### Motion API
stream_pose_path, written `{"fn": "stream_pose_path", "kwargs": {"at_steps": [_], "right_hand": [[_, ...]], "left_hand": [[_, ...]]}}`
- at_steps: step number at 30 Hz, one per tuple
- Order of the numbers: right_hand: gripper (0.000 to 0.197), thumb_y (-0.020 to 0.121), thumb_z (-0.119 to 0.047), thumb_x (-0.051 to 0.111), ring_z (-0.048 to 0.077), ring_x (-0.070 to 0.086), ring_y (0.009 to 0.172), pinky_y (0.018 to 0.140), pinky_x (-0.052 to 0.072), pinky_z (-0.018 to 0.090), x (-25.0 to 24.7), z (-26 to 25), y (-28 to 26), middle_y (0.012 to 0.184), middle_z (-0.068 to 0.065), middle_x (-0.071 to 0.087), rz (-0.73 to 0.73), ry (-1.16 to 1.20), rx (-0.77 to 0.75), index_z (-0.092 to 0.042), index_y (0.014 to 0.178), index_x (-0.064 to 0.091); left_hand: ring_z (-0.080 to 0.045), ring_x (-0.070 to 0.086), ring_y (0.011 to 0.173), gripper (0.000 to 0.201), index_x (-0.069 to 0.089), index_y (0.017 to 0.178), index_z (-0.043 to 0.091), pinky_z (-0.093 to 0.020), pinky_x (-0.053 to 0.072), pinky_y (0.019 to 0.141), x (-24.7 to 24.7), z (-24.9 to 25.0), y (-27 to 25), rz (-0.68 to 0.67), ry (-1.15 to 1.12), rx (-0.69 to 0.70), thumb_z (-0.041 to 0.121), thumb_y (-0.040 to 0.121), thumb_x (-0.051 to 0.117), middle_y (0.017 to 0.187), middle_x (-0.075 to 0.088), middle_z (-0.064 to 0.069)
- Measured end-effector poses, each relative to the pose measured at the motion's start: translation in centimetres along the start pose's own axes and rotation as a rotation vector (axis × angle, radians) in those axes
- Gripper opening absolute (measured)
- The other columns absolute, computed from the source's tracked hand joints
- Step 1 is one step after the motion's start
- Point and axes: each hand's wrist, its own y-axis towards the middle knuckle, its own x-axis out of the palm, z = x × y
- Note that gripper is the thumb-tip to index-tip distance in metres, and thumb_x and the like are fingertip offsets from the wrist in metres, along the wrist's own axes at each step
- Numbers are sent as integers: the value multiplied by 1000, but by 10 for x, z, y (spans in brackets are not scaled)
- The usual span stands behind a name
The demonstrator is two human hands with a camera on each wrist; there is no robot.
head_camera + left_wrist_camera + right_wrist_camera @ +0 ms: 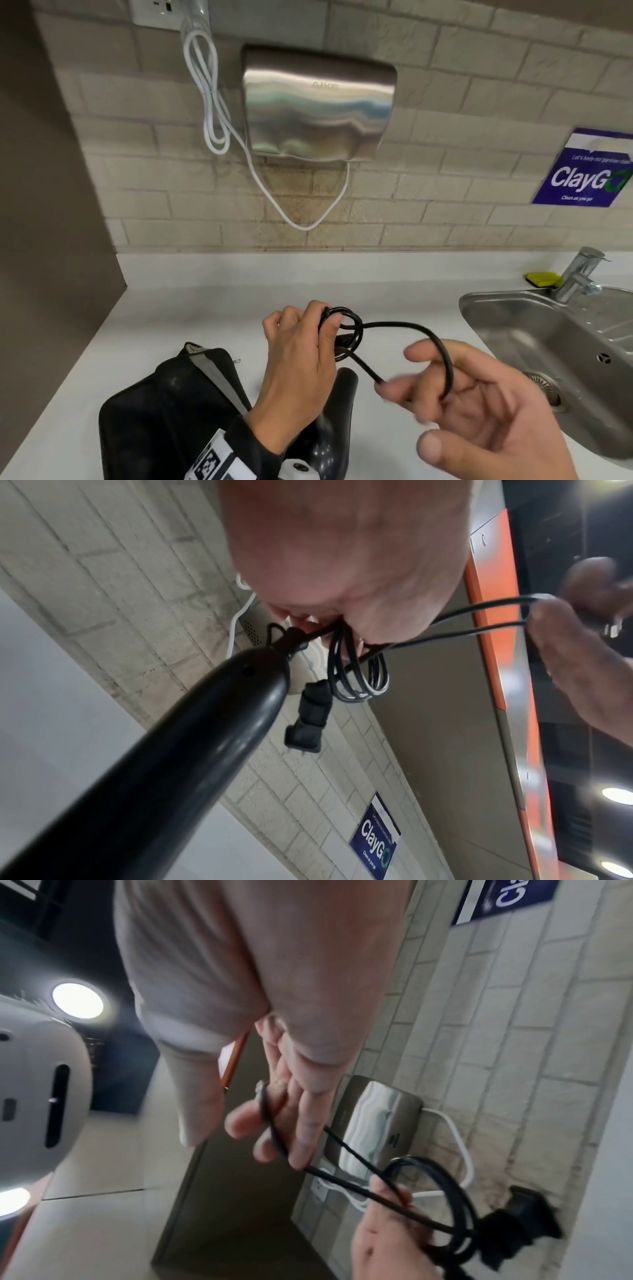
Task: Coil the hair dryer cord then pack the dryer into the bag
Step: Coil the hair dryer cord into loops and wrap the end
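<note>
My left hand (322, 329) grips several small coils of the black cord (404, 323) above the white counter. In the left wrist view the coils (356, 674) and the plug (308, 718) hang below its fingers, beside the dryer's black handle (192, 737). A long loop of cord runs right and hooks round the curled fingers of my right hand (445, 394); the right wrist view shows the cord (349, 1180) passing between those fingers (298, 1131). The black hair dryer (339, 411) lies under my left wrist. A black bag (154, 411) lies open at its left.
A steel sink (486, 308) with a faucet (579, 274) and a yellow sponge (543, 278) is at the right. On the tiled wall hang a metal hand dryer (318, 102), its white cable (212, 102) and a blue sign (582, 171).
</note>
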Motion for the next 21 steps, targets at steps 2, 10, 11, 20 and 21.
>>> {"fn": "stream_pose_path", "kwargs": {"at_steps": [2, 10, 11, 20, 21], "right_hand": [[41, 65, -11, 86, 30, 72, 90, 85, 55, 33, 6, -2, 6, 86, 14, 75, -10, -57, -60, -5, 103, 71], [6, 83, -19, 71, 34, 63, 113, 94, 51, 39, 21, 4, 8, 98, 14, 75, -26, -101, -72, -16, 89, 70], [8, 83, -21, 71, 36, 66, 108, 92, 53, 40, 24, 4, 7, 97, 16, 75, 4, -73, -82, -16, 89, 69], [11, 75, -22, 62, 38, 74, 83, 66, 59, 34, 30, -14, 28, 71, 6, 72, 532, 318, -40, -18, 82, 55], [4, 79, -19, 55, 36, 74, 84, 65, 59, 33, 32, -16, 31, 71, 5, 71, 550, 345, -41, -18, 82, 53]], "left_hand": [[-8, 44, 80, 30, 44, 90, 33, -23, 24, 82, 0, -1, 1, 20, -3, 0, 47, 100, 19, 69, 44, 17], [-6, 45, 75, 29, 46, 90, 32, -22, 25, 79, -1, -5, 1, 81, -22, -27, 46, 99, 22, 68, 44, 20], [-7, 45, 75, 26, 45, 90, 34, -20, 25, 79, -1, -7, 1, 84, -24, -31, 45, 100, 23, 69, 46, 19], [-8, 45, 82, 31, 47, 97, 36, -18, 26, 86, 1, -1, -4, 62, -52, -31, 49, 100, 19, 75, 50, 19], [-8, 45, 82, 31, 46, 98, 37, -19, 26, 85, 3, 1, -5, 57, -45, -26, 49, 100, 18, 75, 50, 18]]}}
